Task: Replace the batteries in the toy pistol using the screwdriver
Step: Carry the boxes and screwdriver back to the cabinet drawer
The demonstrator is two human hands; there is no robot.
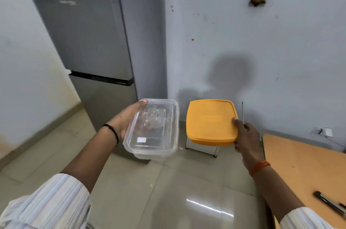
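Note:
My left hand point(125, 120) grips a clear plastic container point(152, 129) with a lid, held up at mid-frame; its contents are blurred. My right hand point(245, 136) holds a yellow square box point(210, 121) by its right edge, thumb on the lid. The same hand also holds a thin screwdriver point(242, 111), its metal shaft pointing straight up beside the box. No toy pistol or batteries are in view.
A grey two-door fridge point(97, 41) stands at the back left against the wall. An orange table point(307, 170) fills the lower right, with dark pens point(329, 203) near its edge. A metal-legged stool point(202, 149) stands behind the yellow box. Tiled floor lies below.

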